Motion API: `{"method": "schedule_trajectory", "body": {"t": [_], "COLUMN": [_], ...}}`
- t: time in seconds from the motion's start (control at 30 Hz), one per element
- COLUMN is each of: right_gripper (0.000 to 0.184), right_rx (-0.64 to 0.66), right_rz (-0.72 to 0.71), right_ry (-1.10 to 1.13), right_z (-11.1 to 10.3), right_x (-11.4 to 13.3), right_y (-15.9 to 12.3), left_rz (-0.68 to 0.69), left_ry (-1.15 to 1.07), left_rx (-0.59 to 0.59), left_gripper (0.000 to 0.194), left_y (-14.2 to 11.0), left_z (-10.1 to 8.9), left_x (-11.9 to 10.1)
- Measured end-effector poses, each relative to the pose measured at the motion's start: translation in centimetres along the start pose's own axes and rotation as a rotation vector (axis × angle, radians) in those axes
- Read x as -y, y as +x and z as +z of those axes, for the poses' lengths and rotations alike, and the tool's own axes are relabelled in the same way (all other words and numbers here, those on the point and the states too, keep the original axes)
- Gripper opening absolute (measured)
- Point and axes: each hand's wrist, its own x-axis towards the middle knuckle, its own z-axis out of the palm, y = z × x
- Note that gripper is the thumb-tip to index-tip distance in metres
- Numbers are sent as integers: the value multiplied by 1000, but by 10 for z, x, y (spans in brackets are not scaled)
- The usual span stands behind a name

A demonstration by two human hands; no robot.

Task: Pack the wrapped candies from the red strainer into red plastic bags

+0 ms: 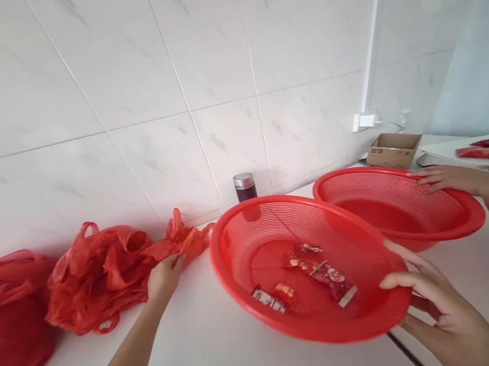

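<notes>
My right hand grips the right rim of a red plastic basket, which is tilted toward me. Several small wrapped packets lie on its bottom. On the left, my left hand is closed on the edge of a red plastic bag. That bag lies beside a crumpled heap of red plastic bags along the wall. The basket's near side hangs over the white tabletop; whether it touches the table cannot be made out.
Another person's hand rests on a second red basket at the right. Behind stand a dark flask and an open cardboard box. A large red bag sits far left. Red packets lie at the far right.
</notes>
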Motion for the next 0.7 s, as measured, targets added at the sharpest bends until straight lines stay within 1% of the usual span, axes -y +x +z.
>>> {"method": "schedule_trajectory", "body": {"t": [0.07, 0.13, 0.17, 0.27, 0.33, 0.37, 0.43, 0.5, 0.57, 0.63, 0.7], "right_gripper": [23, 26, 28, 37, 41, 40, 31, 23, 21, 23, 29], "right_rx": [-26, -44, -55, -104, -118, -112, -53, 80, 227, 315, 377], "right_rz": [42, 77, 81, 54, 24, -4, -92, -188, -265, -344, -400], "right_ry": [-113, -220, -254, -287, -232, -177, -25, 150, 310, 398, 367], "right_z": [14, 28, 34, 49, 55, 58, 64, 74, 88, 106, 125], "right_x": [-10, -11, -8, 15, 39, 53, 84, 115, 143, 164, 173], "right_y": [-5, -4, -2, 6, 9, 10, 12, 14, 17, 21, 24], "left_rz": [-55, -68, -68, -90, -130, -161, -225, -286, -345, -421, -487], "left_ry": [-108, -264, -347, -547, -660, -720, -826, -876, -877, -885, -896], "left_rx": [-79, -144, -163, -139, -87, -57, 6, 86, 181, 266, 305], "left_gripper": [29, 29, 31, 34, 32, 30, 25, 21, 20, 20, 24], "left_y": [4, 1, -4, -27, -48, -59, -82, -107, -130, -150, -164], "left_z": [-15, -26, -31, -40, -43, -43, -42, -39, -35, -32, -32], "left_x": [6, 3, -1, -16, -24, -27, -31, -34, -39, -43, -44]}}
